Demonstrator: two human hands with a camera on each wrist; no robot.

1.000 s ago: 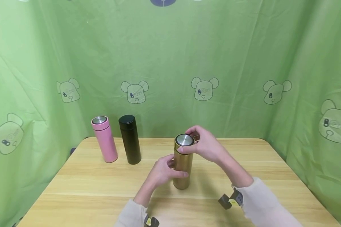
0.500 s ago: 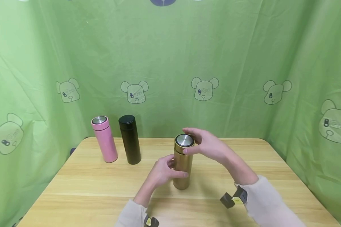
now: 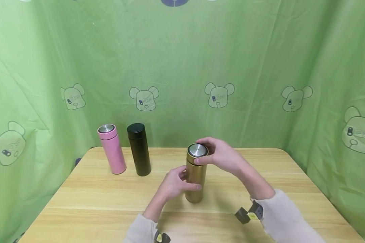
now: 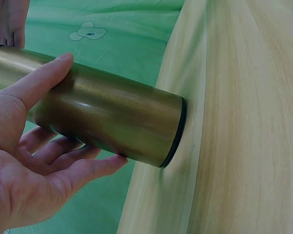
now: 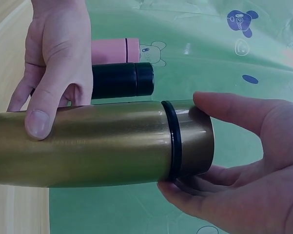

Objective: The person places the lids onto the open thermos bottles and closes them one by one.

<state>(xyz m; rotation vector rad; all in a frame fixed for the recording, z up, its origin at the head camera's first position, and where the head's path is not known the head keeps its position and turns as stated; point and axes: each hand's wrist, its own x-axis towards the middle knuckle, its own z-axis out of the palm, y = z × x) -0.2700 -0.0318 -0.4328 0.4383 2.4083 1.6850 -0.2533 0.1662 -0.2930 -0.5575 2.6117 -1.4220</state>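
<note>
A gold thermos [image 3: 195, 175] stands upright on the wooden table, right of the table's middle. My left hand [image 3: 174, 184] grips its body from the left, the thumb lying across the front, as the left wrist view also shows. At the top, my right hand [image 3: 223, 157] pinches the gold lid [image 5: 197, 139] between thumb and fingers. The lid has a round silver disc on top, and a black ring shows between lid and body in the right wrist view. Some fingertips of both hands are hidden behind the thermos.
A pink thermos [image 3: 113, 152] with a silver-topped lid stands at the back left of the wooden table [image 3: 103, 209]. Beside it is a black thermos [image 3: 140, 152]. A green curtain [image 3: 176, 60] printed with bear heads hangs behind and at both sides.
My right hand shifted slightly right, its thumb sliding along the lid's edge, then came back a little left. The left hand and the gold thermos stayed in place.
</note>
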